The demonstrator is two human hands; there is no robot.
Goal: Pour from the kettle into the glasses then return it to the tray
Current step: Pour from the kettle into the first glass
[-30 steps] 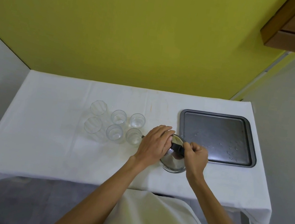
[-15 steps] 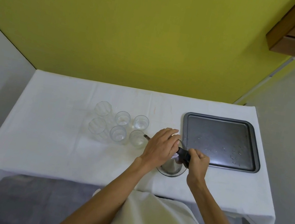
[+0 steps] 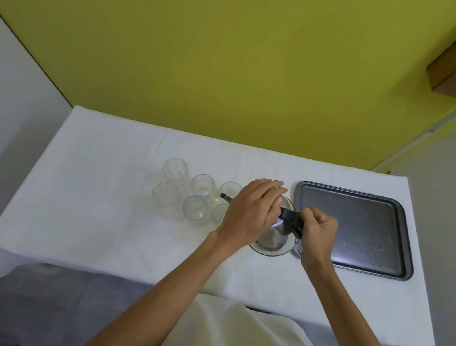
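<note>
Six glasses (image 3: 198, 198) stand in two rows of three on the white-clothed desk (image 3: 99, 211), left of centre; whether they hold water cannot be told. One steel kettle (image 3: 273, 237) is tilted between the glasses and the tray (image 3: 356, 264), its spout (image 3: 225, 197) over the right-hand glasses. The one dark tray lies at the right, bare but for some water drops (image 3: 373, 251). The right hand (image 3: 317, 233) is clenched around the kettle's black handle (image 3: 291, 218). The left hand (image 3: 253, 210) lies over the kettle's top, fingers curled on it.
</note>
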